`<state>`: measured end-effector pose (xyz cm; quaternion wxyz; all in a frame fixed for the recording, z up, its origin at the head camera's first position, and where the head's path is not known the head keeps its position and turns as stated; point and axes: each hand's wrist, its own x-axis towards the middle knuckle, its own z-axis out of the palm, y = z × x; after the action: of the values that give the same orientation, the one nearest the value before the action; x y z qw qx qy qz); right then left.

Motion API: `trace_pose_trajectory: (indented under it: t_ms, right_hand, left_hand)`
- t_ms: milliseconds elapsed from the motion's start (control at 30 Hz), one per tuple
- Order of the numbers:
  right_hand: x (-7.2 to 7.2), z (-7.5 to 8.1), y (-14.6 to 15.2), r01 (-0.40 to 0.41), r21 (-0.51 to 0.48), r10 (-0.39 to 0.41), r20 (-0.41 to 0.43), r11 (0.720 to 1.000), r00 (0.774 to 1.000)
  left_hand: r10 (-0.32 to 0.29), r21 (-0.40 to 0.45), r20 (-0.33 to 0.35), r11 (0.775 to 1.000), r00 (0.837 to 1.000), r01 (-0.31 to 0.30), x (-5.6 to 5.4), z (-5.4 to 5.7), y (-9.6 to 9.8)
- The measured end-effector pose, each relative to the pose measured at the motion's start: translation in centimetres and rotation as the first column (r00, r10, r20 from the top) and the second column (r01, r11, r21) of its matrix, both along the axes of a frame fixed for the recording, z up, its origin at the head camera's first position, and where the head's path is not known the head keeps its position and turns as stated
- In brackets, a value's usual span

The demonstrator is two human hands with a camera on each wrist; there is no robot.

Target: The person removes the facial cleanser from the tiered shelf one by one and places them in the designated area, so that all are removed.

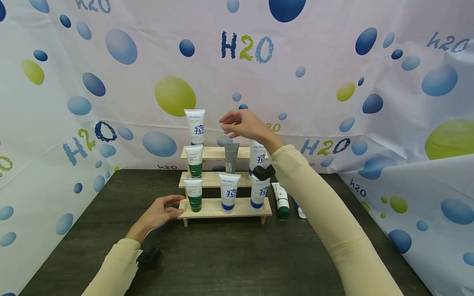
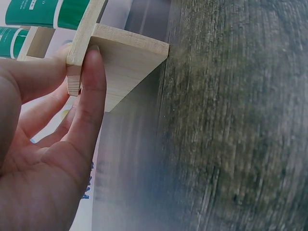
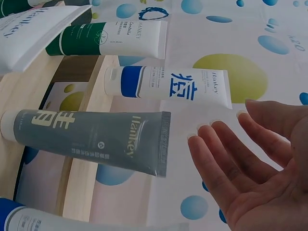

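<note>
My left hand [image 1: 157, 213] pinches the left end of the lowest shelf of a three-tier wooden stand [image 1: 242, 205]; in the left wrist view the thumb and a finger are on opposite faces of the board [image 2: 94, 29]. My right hand [image 1: 246, 123] is in the air above the top shelf, fingers loosely bent and holding nothing. Nearest its fingertips in the right wrist view is a white-and-blue tube [image 3: 204, 86], upright at the top shelf's left. A grey tube [image 1: 231, 156] stands mid-shelf on the middle tier, beside a white-and-green tube [image 1: 194, 158].
The lowest shelf holds a white-and-green tube [image 1: 194, 193] and two white-and-blue tubes [image 1: 228, 191]. Another white-and-blue tube [image 1: 257, 154] is partly behind my right wrist. A white-and-green tube [image 1: 281, 199] lies on the dark table [image 1: 222, 259] right of the stand, with another partly hidden by my sleeve.
</note>
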<state>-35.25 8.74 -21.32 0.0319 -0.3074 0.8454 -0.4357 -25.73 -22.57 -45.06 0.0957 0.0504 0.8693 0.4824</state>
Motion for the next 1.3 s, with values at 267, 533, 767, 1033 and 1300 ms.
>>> trace_pose_trajectory:
  t_ms: [267,533,767,1033,1300]
  right_hand:
    - [-1.0,-0.7,-1.7,0.054,-0.007,-0.053,0.058,0.999,0.997]
    - [-1.5,-1.4,-3.2,0.093,-0.055,-0.089,0.074,0.994,0.993]
    - [-1.7,-1.6,-5.0,0.122,-0.071,-0.116,0.087,0.990,0.989]
    - [-1.5,-2.2,-6.9,0.165,-0.033,-0.162,0.096,0.986,0.982]
    - [-1.3,-2.6,-8.4,0.176,-0.045,-0.172,0.089,0.983,0.981]
  left_hand:
    - [-0.008,0.006,-0.010,1.000,1.000,0.008,0.0,-0.1,0.1]
    - [-0.015,0.009,-0.015,1.000,1.000,0.015,-0.1,-0.2,0.3]
    - [-0.019,0.021,-0.002,1.000,1.000,0.019,-0.2,0.0,0.3]
    - [-0.024,0.024,-0.003,0.999,1.000,0.024,-0.3,-0.2,0.1]
    - [-0.022,0.016,-0.004,1.000,1.000,0.022,0.0,-0.1,-0.1]
